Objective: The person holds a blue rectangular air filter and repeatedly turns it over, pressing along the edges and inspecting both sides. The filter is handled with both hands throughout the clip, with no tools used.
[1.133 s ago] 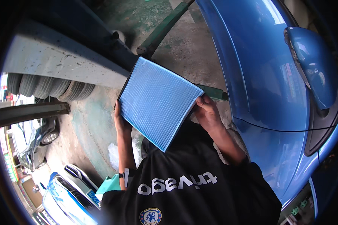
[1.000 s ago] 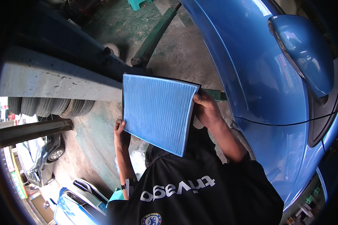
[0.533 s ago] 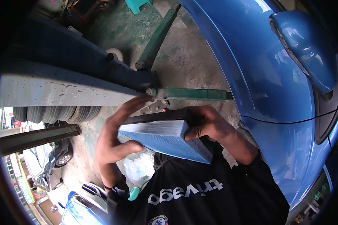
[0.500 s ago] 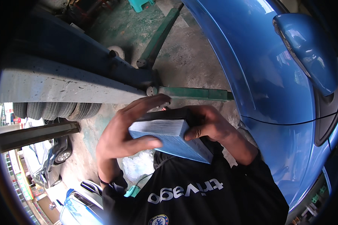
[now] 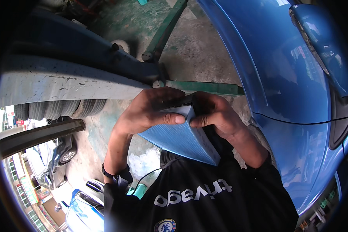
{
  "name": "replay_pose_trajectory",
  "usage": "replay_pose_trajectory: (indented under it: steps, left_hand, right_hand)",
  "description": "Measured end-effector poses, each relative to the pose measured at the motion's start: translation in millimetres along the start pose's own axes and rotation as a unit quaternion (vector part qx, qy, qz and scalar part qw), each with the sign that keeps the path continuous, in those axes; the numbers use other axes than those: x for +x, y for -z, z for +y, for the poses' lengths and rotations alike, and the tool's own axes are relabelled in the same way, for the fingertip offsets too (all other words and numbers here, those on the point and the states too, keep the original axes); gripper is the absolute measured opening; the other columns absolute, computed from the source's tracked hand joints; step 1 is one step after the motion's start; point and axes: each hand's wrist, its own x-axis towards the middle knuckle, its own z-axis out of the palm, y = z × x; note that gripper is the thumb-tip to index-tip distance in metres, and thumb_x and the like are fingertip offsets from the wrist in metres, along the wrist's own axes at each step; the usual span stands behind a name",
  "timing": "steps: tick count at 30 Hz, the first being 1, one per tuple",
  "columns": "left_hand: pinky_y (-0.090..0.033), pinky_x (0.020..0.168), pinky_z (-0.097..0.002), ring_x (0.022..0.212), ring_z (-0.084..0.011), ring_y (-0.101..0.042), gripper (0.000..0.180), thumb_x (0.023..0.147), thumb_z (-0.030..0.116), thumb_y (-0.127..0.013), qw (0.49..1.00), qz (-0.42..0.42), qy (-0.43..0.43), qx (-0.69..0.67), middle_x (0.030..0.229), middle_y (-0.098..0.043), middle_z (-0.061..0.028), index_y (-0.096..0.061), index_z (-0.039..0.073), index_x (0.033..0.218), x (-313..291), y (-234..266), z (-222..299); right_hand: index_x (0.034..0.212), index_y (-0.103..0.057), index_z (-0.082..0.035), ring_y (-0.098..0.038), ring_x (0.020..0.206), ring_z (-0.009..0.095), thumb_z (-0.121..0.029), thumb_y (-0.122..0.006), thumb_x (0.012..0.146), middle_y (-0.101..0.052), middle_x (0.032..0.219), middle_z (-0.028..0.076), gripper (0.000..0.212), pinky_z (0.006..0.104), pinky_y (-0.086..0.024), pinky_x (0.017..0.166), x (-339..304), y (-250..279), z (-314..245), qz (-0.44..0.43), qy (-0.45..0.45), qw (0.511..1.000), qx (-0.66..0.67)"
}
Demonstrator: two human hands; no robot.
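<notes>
A light-blue pleated air filter [image 5: 179,141] is held tilted in front of my chest, one corner pointing down. My left hand [image 5: 149,112] grips its far left edge, the thumb lying across the blue face. From the other side my right hand [image 5: 218,118] clasps the far right corner, its thumb tip close to the left one. Between the hands, a dark part [image 5: 183,101] shows at the filter's far edge; what it is I cannot make out. Most fingers are hidden behind the filter.
A blue car [image 5: 294,77] with its side mirror [image 5: 324,42] stands close on the right. Ahead, green lift arms [image 5: 205,87] extend from a grey lift post [image 5: 69,83]. Tires [image 5: 58,110] stand in a row at left, near a parked car [image 5: 46,158].
My left hand has moved right along the filter, bringing its thumb near my right thumb. The filter has tilted, so its pale pleated edge is now mostly covered.
</notes>
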Motion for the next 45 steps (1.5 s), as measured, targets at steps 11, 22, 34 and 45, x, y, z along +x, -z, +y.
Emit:
replay_pose_trajectory:
  steps: [11, 22, 34, 45]
  left_hand:
    - [-0.044, 0.100, -0.0353, 0.108, -0.0248, -0.061, 0.054, 0.070, 0.014, -0.086, 0.997, -0.003, -0.026, -0.072, 0.113, -0.065, -0.0148, -0.062, -0.003, 0.115, 1.9, 2.0, -12.6]
    - [-0.048, 0.084, -0.0271, 0.092, -0.0133, -0.062, 0.036, 0.081, 0.021, -0.078, 0.983, 0.152, -0.078, 0.066, 0.098, -0.067, -0.0083, -0.065, -0.005, 0.103, -8.8, -14.0, -30.8]
    - [-0.051, 0.079, -0.0336, 0.092, -0.0240, -0.068, 0.063, 0.077, 0.043, -0.078, 0.945, 0.078, -0.126, 0.292, 0.097, -0.069, -0.0191, -0.062, -0.006, 0.113, -0.5, -5.3, -34.8]
    - [-0.052, 0.075, -0.0324, 0.084, -0.0252, -0.067, 0.072, 0.078, 0.054, -0.072, 0.975, 0.120, -0.067, 0.175, 0.086, -0.068, -0.0189, -0.063, -0.011, 0.107, 31.1, 31.0, -61.7]
  right_hand:
    - [0.105, -0.063, 0.002, -0.062, 0.093, 0.017, 0.001, -0.079, 0.068, -0.067, 0.098, 0.008, 0.040, 0.0292, -0.047, 0.086, 0.9, -10.6, -2.5, 0.035, -0.032, 0.999, -0.003]
    - [0.116, -0.056, 0.001, -0.058, 0.097, 0.011, -0.002, -0.079, 0.075, -0.060, 0.102, 0.003, 0.047, 0.0246, -0.048, 0.086, -10.4, -14.6, 13.0, 0.104, 0.041, 0.991, -0.079]
    - [0.118, -0.060, -0.003, -0.062, 0.097, 0.018, -0.019, -0.077, 0.079, -0.062, 0.105, 0.009, 0.045, 0.0313, -0.050, 0.083, -1.1, -22.9, 48.0, 0.156, 0.126, 0.957, -0.212]
    - [0.131, -0.047, 0.006, -0.056, 0.113, 0.024, -0.018, -0.077, 0.079, -0.056, 0.124, 0.018, 0.065, 0.0346, -0.042, 0.098, 12.3, 34.9, 51.7, 0.029, -0.035, 0.984, -0.172]
